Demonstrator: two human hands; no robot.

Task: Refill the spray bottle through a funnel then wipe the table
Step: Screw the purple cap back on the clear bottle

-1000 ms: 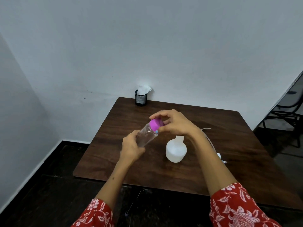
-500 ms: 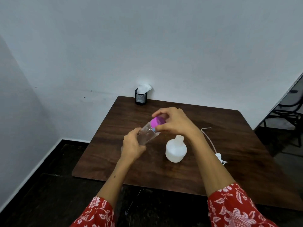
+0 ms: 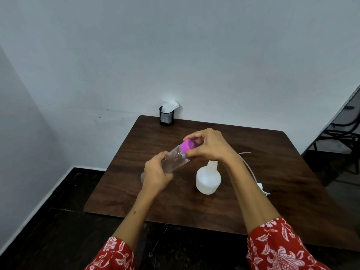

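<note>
A clear plastic bottle (image 3: 175,160) with a purple cap (image 3: 188,145) is held tilted above the brown table (image 3: 272,172). My left hand (image 3: 157,176) grips its lower body. My right hand (image 3: 210,147) pinches the purple cap with fingers and thumb curled round it. Just right of the clear bottle, a white spray bottle body (image 3: 208,181) stands on the table with its neck open. Its white spray head (image 3: 262,187) with a thin tube (image 3: 246,164) lies on the table behind my right forearm. I cannot make out a funnel.
A black mesh cup (image 3: 166,117) holding white tissue (image 3: 169,105) stands at the table's far left corner against the wall. A dark metal chair (image 3: 342,131) is off to the right. Dark floor lies left of and in front of the table.
My right hand's fingers have shifted round the purple cap, and the bottle's top has risen slightly. My left hand keeps its grip on the bottle's body.
</note>
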